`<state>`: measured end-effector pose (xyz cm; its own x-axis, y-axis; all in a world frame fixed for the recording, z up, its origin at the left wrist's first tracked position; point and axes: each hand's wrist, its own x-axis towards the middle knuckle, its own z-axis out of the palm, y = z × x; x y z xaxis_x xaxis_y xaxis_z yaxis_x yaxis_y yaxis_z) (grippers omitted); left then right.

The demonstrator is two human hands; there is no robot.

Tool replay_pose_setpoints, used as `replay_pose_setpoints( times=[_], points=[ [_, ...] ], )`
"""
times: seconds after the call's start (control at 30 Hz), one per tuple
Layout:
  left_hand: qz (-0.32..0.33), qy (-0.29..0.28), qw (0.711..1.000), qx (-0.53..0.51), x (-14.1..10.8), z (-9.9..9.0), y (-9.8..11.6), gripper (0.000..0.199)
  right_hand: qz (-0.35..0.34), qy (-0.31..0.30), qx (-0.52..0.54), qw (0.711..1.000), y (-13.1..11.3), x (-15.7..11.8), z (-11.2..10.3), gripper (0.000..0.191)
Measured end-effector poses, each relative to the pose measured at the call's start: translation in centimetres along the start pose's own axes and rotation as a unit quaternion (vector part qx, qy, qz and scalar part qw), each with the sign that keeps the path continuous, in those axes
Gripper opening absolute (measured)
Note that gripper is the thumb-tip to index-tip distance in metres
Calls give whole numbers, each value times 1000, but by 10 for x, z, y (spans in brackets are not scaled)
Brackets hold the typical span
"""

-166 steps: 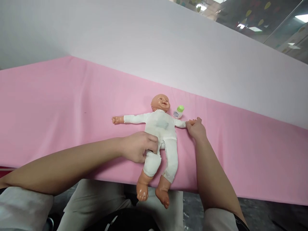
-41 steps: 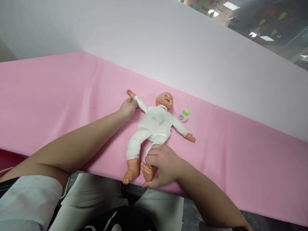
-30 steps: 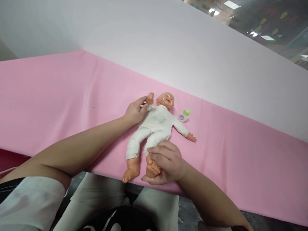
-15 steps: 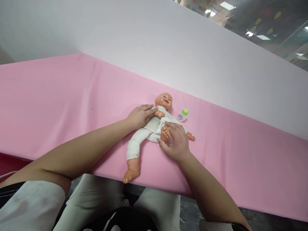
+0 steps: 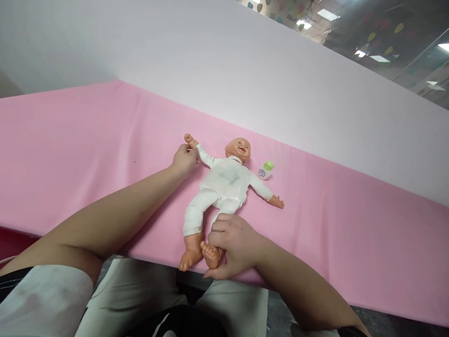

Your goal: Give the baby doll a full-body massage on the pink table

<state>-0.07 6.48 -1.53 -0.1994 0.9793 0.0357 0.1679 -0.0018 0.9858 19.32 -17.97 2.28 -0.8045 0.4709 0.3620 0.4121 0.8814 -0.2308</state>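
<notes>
A baby doll (image 5: 228, 178) in white cloth lies on its back on the pink table cover, its head away from me. My left hand (image 5: 185, 160) is closed around the wrist of the doll's arm on the left, which is stretched outward. My right hand (image 5: 235, 243) wraps round the lower leg of the doll on the right, and the bare foot shows between thumb and fingers. The doll's other foot rests at the table's front edge. Its other arm lies spread to the right.
A small clear bottle with a green cap (image 5: 265, 170) lies beside the doll's head. Behind the pink cover (image 5: 351, 224) stands a white wall (image 5: 224, 70), with glass above it at the upper right. My legs are under the front edge.
My left hand has moved the doll's arm from its chest out to the left. My right hand has brought the bent leg down straight toward the front edge.
</notes>
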Motion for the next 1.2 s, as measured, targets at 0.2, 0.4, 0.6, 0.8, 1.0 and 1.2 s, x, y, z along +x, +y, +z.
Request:
replay_pose_setpoints(
  times=[0.2, 0.4, 0.6, 0.8, 1.0, 1.2],
  points=[
    [111, -9, 993, 31, -24, -1, 7, 33, -53, 64, 39, 996, -1, -4, 5, 55],
    [353, -104, 901, 230, -55, 5, 16, 50, -18, 219, -91, 971, -2, -11, -13, 46],
    [426, -135, 820, 358, -59, 12, 17, 47, 128, 277, -159, 939, 24, -11, -25, 45],
    [466, -171, 782, 377, -55, 15, 16, 47, 198, 263, -106, 938, 51, -15, -25, 46],
    [402, -163, 840, 325, -56, 12, 19, 47, 118, 281, -146, 941, 39, -13, -27, 44],
    [214, -83, 952, 204, -40, 3, 16, 46, 33, 220, -108, 969, 23, -13, -18, 46]
  ],
)
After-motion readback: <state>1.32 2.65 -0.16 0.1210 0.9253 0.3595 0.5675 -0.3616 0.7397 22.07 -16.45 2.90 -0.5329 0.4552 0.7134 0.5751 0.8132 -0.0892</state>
